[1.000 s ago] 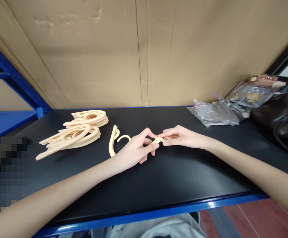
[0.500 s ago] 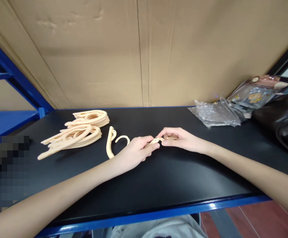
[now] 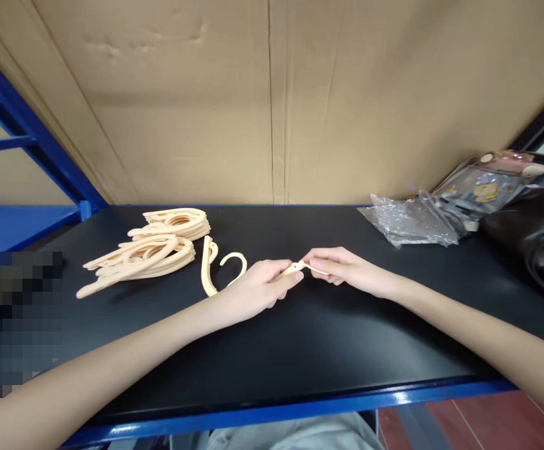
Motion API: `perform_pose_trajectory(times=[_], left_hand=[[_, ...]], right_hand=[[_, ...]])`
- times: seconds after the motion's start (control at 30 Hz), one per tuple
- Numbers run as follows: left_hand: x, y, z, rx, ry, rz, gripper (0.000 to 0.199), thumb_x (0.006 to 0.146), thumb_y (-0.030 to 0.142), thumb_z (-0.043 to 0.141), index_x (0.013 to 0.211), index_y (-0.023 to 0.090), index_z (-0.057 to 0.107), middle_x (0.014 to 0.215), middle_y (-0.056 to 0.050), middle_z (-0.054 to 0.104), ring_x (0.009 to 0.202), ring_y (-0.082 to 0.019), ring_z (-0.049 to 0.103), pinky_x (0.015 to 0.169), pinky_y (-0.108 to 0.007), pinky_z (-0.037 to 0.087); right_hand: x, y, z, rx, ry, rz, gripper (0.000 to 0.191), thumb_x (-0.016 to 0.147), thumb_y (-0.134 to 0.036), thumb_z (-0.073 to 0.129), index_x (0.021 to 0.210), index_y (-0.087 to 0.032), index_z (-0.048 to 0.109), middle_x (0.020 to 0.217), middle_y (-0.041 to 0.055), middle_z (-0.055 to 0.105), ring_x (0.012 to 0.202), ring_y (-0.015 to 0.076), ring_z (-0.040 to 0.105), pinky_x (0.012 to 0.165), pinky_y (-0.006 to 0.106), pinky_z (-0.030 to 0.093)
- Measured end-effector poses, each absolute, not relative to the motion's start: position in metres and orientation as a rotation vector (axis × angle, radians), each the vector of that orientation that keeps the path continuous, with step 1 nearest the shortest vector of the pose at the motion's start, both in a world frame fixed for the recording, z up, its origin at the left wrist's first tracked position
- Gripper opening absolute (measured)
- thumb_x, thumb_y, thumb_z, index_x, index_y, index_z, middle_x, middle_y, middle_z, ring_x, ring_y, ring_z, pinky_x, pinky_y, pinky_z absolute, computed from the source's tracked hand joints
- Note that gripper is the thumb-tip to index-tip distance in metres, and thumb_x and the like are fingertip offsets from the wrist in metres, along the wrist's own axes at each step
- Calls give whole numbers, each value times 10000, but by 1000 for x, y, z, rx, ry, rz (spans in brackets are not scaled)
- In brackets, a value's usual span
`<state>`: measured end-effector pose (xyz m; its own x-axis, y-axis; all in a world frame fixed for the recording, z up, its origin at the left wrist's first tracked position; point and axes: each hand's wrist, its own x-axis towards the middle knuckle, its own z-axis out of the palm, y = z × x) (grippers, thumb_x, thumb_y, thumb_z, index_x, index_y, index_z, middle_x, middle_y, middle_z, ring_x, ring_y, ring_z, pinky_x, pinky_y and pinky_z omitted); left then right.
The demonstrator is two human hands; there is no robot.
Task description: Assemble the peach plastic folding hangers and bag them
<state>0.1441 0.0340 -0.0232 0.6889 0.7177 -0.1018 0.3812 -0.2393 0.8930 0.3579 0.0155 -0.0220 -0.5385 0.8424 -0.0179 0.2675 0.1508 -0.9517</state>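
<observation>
My left hand (image 3: pixel 260 284) is closed round a cream plastic piece (image 3: pixel 294 267), whose end with a small hole sticks out past the fingertips. Facing it, my right hand (image 3: pixel 340 265) pinches a thin cream part (image 3: pixel 316 269) that meets the end of that piece. Most of both parts is hidden by my fingers. Beside my left wrist a curved cream arm piece (image 3: pixel 207 269) lies on the black table, and a cream hook (image 3: pixel 239 257) shows next to it, partly covered by the hand.
Two stacks of cream hanger parts, a rear one (image 3: pixel 178 223) and a front one (image 3: pixel 145 259), lie at the left. Clear plastic bags (image 3: pixel 408 219) and a dark bag (image 3: pixel 534 219) are at the right. Cardboard (image 3: pixel 197 112) stands behind the table (image 3: pixel 347 350).
My right hand has turned a little and its fingers have curled; the part in its pinch now points down to the right. My left hand keeps its grip.
</observation>
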Motion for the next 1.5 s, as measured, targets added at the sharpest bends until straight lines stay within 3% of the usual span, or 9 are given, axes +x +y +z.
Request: perform_pose_trajectory(times=[0.13,0.33,0.6,0.83,1.0,1.2,1.5], left_hand=[[145,36,-21,1840,834,377,372,889,502,464,715,174,455,542,65,374,429,-55,335,388,-175,266],[144,37,-20,1807,741,342,397,893,553,445,824,169,519,534,72,354,432,-53,305,386,-174,236],[137,39,-11,1889,590,122,447,929,543,390,939,141,585,619,49,400,497,-58,356,442,-179,303],[136,35,-8,1901,502,23,423,935,514,406,887,132,583,623,42,411,519,-65,397,473,-187,337],[136,36,-9,1896,463,21,437,928,523,417,850,125,579,583,45,398,501,-70,383,457,-187,333],[137,38,-13,1840,524,32,440,904,544,453,729,144,499,578,50,395,480,-55,356,426,-173,304],[137,36,-13,1898,573,-2,445,905,559,437,722,158,496,575,48,401,475,-66,368,436,-190,299]], right_hand=[[354,14,-24,-1051,-1769,1539,323,916,-495,462,952,-187,552,685,-51,317,541,64,232,477,217,157],[355,15,-23,-1024,-1743,1581,356,884,-509,510,799,-164,524,683,-48,298,557,73,208,484,231,134],[361,15,-18,-961,-2064,1523,406,911,-471,486,739,-123,608,599,-50,363,558,71,311,530,225,238],[363,12,-15,-901,-2099,1735,403,922,-436,488,744,-103,629,581,-25,505,506,51,348,488,213,240],[363,10,-11,-1000,-2089,1843,430,904,-487,485,750,-109,621,554,-34,493,447,40,254,406,205,159],[362,10,-10,-1169,-2077,1833,468,876,-554,477,758,-123,617,556,-39,466,431,39,273,343,170,183],[363,11,-11,-1211,-2078,1847,467,867,-545,491,752,-116,637,543,-36,484,398,30,269,310,155,191]])
